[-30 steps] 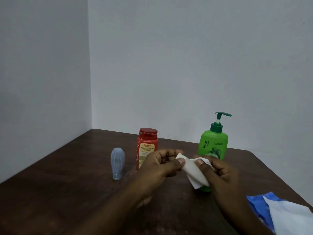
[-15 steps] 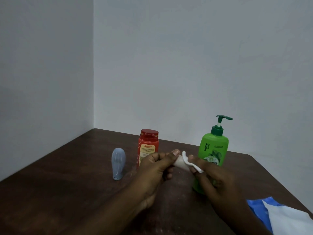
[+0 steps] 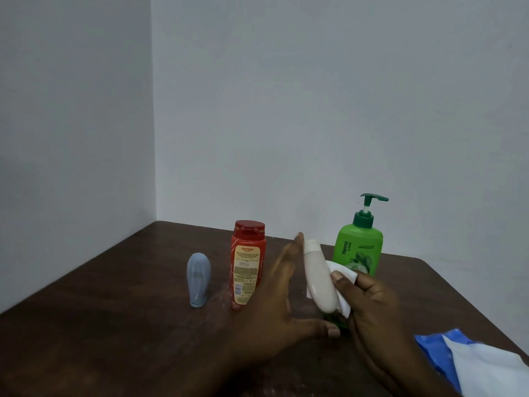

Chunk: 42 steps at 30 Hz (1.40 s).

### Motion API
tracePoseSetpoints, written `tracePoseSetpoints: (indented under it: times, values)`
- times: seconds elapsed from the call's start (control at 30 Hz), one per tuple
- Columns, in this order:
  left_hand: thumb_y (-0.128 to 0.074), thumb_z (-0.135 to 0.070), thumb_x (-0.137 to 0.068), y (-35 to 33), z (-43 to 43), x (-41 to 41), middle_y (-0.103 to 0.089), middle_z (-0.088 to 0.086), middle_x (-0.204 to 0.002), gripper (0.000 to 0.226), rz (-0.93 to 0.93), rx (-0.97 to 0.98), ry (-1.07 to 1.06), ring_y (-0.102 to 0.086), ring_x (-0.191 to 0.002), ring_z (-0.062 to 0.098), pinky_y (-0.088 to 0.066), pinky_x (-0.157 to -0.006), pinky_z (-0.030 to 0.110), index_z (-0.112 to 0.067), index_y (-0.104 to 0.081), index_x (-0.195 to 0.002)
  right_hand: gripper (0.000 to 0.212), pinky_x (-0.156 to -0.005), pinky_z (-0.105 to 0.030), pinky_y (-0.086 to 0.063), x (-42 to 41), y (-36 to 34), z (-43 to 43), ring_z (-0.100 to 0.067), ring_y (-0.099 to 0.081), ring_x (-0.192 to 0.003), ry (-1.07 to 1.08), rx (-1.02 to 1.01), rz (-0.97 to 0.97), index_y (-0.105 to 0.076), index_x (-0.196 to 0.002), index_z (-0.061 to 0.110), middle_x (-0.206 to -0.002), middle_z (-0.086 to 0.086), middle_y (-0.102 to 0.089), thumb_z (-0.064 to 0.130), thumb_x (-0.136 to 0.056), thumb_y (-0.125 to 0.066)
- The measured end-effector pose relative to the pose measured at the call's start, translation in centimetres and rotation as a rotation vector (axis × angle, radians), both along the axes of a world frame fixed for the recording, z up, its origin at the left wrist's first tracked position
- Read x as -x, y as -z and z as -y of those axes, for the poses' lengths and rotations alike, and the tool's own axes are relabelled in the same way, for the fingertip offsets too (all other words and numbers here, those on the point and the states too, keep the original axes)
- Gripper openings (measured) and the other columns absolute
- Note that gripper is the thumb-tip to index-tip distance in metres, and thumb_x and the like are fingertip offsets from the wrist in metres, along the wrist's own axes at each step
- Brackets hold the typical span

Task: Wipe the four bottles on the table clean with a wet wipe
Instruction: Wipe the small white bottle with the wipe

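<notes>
A dark brown wooden table (image 3: 114, 325) fills a corner between two bare pale walls (image 3: 315, 110). From left to right stand a grey-blue bottle (image 3: 198, 279), a red bottle (image 3: 247, 262) and, farther right, a green pump bottle (image 3: 359, 247). A blue-and-white wipe pack (image 3: 472, 365) lies near right. The right hand (image 3: 372, 305) grips a tilted cream bottle (image 3: 317, 279) through the white wet wipe (image 3: 343, 270), thumb pressing it. The left hand (image 3: 274, 305) is spread beside it, fingers straight, holding nothing.

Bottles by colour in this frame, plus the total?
grey-blue bottle: 1
red bottle: 1
cream bottle: 1
green pump bottle: 1
Total: 4
</notes>
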<state>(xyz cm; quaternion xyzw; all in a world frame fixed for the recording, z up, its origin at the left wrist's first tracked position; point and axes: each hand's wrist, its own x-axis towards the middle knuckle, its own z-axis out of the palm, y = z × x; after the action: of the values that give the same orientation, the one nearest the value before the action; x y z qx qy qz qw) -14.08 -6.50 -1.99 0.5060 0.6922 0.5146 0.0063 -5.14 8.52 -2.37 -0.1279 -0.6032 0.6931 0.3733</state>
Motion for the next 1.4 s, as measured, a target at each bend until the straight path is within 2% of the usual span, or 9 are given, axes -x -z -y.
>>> tracePoseSetpoints:
  times: [0.17, 0.33, 0.5, 0.67, 0.8, 1.0, 1.17, 1.3, 1.4]
  values:
    - [-0.097, -0.041, -0.067, 0.1, 0.1, 0.1, -0.029, -0.027, -0.162, 0.127, -0.002, -0.161, -0.013, -0.029, -0.149, -0.006, -0.030, -0.120, 0.017, -0.056, -0.009, -0.156, 0.020, -0.066, -0.035, -0.065, 0.0, -0.2, 0.2, -0.025, -0.078, -0.082, -0.141, 0.111, -0.032, -0.073, -0.106, 0.005, -0.098, -0.015, -0.079, 0.006, -0.088, -0.062]
    - [-0.100, -0.021, -0.063, 0.2, 0.1, -0.2, -0.044, -0.013, -0.149, 0.131, 0.075, -0.260, 0.017, -0.045, -0.142, 0.008, -0.042, -0.117, 0.034, -0.051, -0.014, -0.157, 0.020, -0.072, -0.047, -0.064, 0.0, -0.3, 0.2, -0.031, -0.077, -0.085, -0.153, 0.216, -0.004, -0.072, -0.107, 0.000, -0.101, -0.020, -0.078, 0.003, -0.091, -0.060]
    - [-0.100, -0.014, -0.063, 0.3, 0.3, 0.1, -0.041, -0.018, -0.144, 0.140, 0.084, -0.166, 0.114, -0.044, -0.141, 0.003, -0.041, -0.115, 0.024, -0.059, -0.004, -0.155, 0.024, -0.090, -0.057, -0.056, 0.2, 0.1, -1.3, -0.036, -0.072, -0.099, 0.063, 0.189, -0.016, -0.072, -0.117, 0.006, -0.102, -0.012, -0.079, 0.012, -0.096, -0.063]
    - [-0.098, -0.009, -0.064, 0.4, 0.4, -0.2, -0.042, -0.013, -0.146, 0.143, 0.101, -0.127, 0.175, -0.044, -0.142, 0.002, -0.038, -0.113, 0.018, -0.061, -0.001, -0.155, 0.019, -0.068, -0.039, -0.061, -1.7, -0.4, 0.5, -0.012, -0.072, -0.081, 0.176, -0.563, -0.041, -0.077, -0.104, 0.041, -0.091, 0.005, -0.077, 0.029, -0.097, -0.064]
    - [-0.097, -0.003, -0.064, 0.3, 0.5, 0.4, -0.044, -0.008, -0.143, 0.142, 0.065, -0.167, 0.131, -0.051, -0.139, 0.011, -0.046, -0.113, 0.033, -0.055, -0.003, -0.158, 0.036, -0.098, -0.018, -0.052, -3.1, -0.8, 1.4, -0.001, -0.062, -0.125, 0.072, -1.008, -0.081, -0.070, -0.129, 0.025, -0.133, 0.020, -0.067, 0.020, -0.094, -0.065]
    - [-0.101, -0.018, -0.059, -0.4, 0.8, 0.9, -0.042, -0.019, -0.140, 0.142, 0.056, -0.193, 0.011, -0.054, -0.128, 0.008, -0.049, -0.108, 0.043, -0.059, -0.006, -0.156, 0.026, -0.101, -0.024, -0.052, -4.0, -1.7, 1.2, -0.010, -0.065, -0.123, 0.116, -1.343, -0.277, -0.075, -0.114, 0.009, -0.131, 0.000, -0.069, 0.018, -0.094, -0.063]
    - [-0.097, -0.016, -0.065, -0.5, 1.3, 0.0, -0.035, -0.026, -0.143, 0.142, -0.035, -0.077, 0.044, -0.043, -0.131, -0.011, -0.037, -0.100, 0.005, -0.063, 0.004, -0.153, 0.030, -0.096, -0.023, -0.055, -3.3, -1.3, 0.5, -0.004, -0.067, -0.118, 0.125, -1.135, -0.200, -0.072, -0.124, 0.020, -0.129, 0.014, -0.070, 0.022, -0.096, -0.063]
    - [-0.095, -0.021, -0.066, -0.7, 1.6, -0.5, -0.029, -0.039, -0.144, 0.141, -0.049, -0.012, 0.076, -0.033, -0.139, -0.012, -0.035, -0.113, 0.020, -0.073, 0.007, -0.146, 0.030, -0.096, -0.023, -0.055, -2.4, -0.7, 0.1, -0.003, -0.067, -0.117, 0.129, -1.010, -0.128, -0.072, -0.123, 0.028, -0.126, 0.021, -0.070, 0.029, -0.095, -0.063]
    - [-0.095, -0.018, -0.068, -0.7, 1.4, -0.3, -0.028, -0.049, -0.137, 0.140, -0.040, -0.017, 0.102, -0.032, -0.138, -0.018, -0.036, -0.111, 0.013, -0.073, 0.008, -0.146, 0.033, -0.098, -0.016, -0.051, -2.5, -0.6, 0.2, 0.000, -0.064, -0.121, 0.150, -1.059, -0.096, -0.072, -0.125, 0.027, -0.130, 0.020, -0.068, 0.021, -0.094, -0.066]
